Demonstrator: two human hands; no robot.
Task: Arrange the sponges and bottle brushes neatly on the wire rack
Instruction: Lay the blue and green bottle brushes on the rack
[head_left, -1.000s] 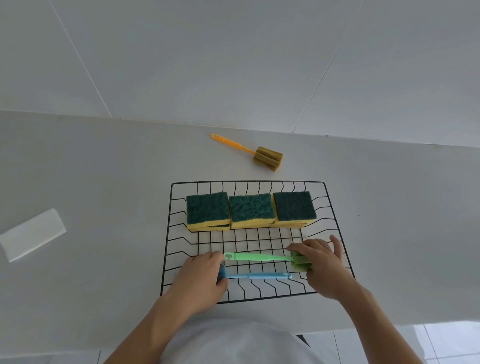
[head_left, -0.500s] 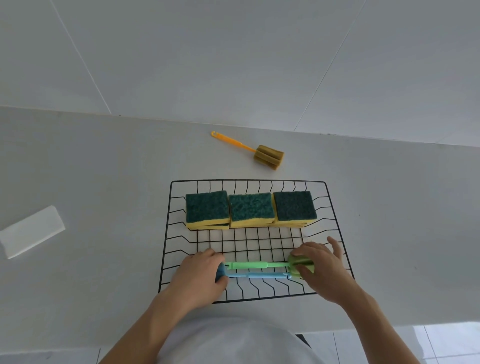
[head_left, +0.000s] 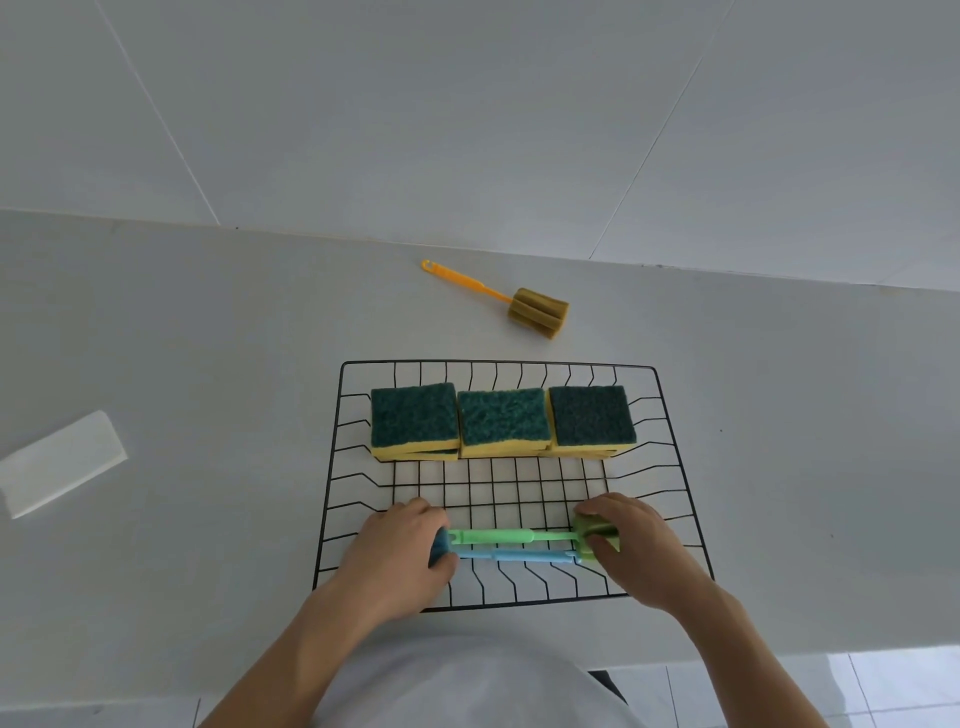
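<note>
Two hands on wire rack (head_left: 670, 410) — left fingers (head_left: 441, 564) grip blue brush (head_left: 514, 557) | right fingers (head_left: 602, 543) grip green brush (head_left: 493, 536) | grey counter (head_left: 208, 364).

The wire rack (head_left: 675, 447) at centre frame is black, a grid of thin lines over the pale grey counter (head_left: 208, 364). Three sponges (head_left: 503, 422) in its upper half are dark green on top, yellow beneath. In the lower half lie two bottle brushes — a light green one (head_left: 498, 536) and a sky blue one (head_left: 511, 557). Above the rack, the third bottle brush (head_left: 519, 304) has an orange handle and an olive-yellow head. At left — a white flat piece (head_left: 60, 462).
</note>
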